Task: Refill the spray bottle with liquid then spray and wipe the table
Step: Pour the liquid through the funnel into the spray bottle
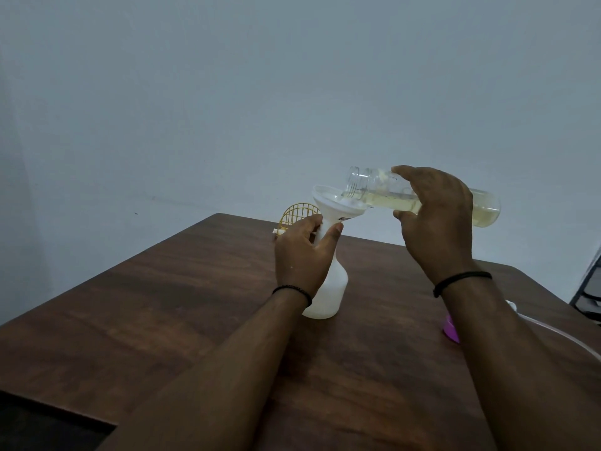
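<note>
White plastic spray bottle (328, 288) stands upright near the middle of the wooden table (130, 304), its spray head off, a white funnel (335, 203) seated in its neck. And the pour is on! The left hand (302, 255) curls round the funnel's stem where it meets the neck, thumb on one side, fingers on the other, bracing it. The right hand (435, 219) grips a clear bottle (422, 198) of pale yellow liquid, tipped almost flat, its open mouth over the funnel's bowl, just above and right of the spray bottle.

Now the risks, as I judge them. That funnel sits tilted, and the clear bottle's mouth hangs near the bowl's right rim: tip too fast and liquid could slop over the edge onto the table. A narrow stem could back up too, and the opaque body hides the level, so overfilling is a real danger. Loosen that left grip and the top-heavy pair could topple.

Further out, a yellow mesh basket (297, 218) sits behind the left hand, and a purple object (451, 330) with a white tube (559, 336) lies under the right forearm.
</note>
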